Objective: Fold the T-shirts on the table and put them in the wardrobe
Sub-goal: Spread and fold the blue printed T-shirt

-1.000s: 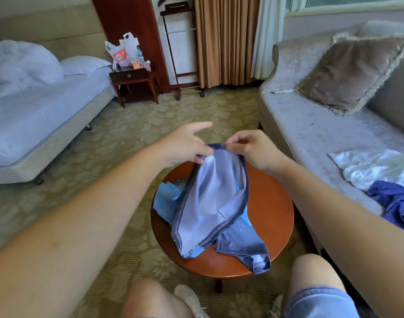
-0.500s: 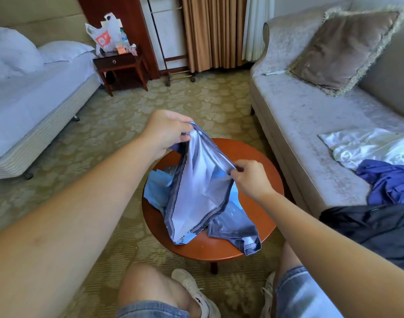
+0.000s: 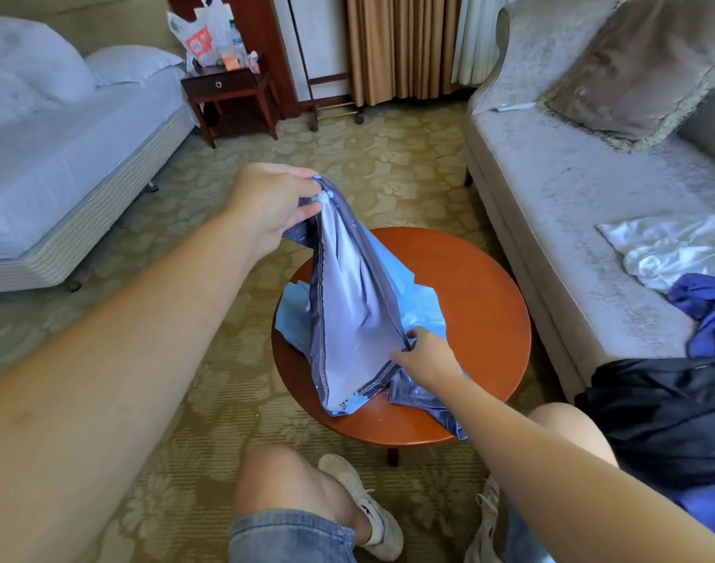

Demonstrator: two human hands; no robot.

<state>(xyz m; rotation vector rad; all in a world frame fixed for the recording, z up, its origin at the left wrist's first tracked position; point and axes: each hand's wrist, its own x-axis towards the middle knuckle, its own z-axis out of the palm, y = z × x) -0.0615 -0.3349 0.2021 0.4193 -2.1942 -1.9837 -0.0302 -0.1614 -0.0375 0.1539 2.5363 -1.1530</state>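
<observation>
**While the left hand [image 3: 270, 205] lifts the hem, the right hand [image 3: 424, 355] pinches it low over the desk [image 3: 481, 302]**

Although part of the blue T-shirt [image 3: 355, 302] hangs in the air, its lower folds lie crumpled on the left half of the round wooden desk, with one dark corner drooping over the near rim. The left hand is raised above the desk's far left edge, fingers curled tight around a bunched bit of the dark stitched hem. The right hand sits low over the middle of the desk, thumb and fingers pinching the same hem further along. Between the two hands the cloth is pulled into a slanting opening, and its pale inner face shows (the stitching runs down the edge nearer the left hand).

To the right of the desk runs a grey sofa [image 3: 550, 197]. On it lie a fringed cushion [image 3: 632, 67], a white satin garment [image 3: 664, 249], a blue garment [image 3: 709, 314] and a black one [image 3: 664, 416]. To the left of the desk, well apart, is a bed [image 3: 63, 164]. Beyond the desk and to its left stands a dark nightstand [image 3: 225, 85] carrying a plastic bag [image 3: 201, 38]. The person's bare knees and white shoes are on the desk's near side.
</observation>
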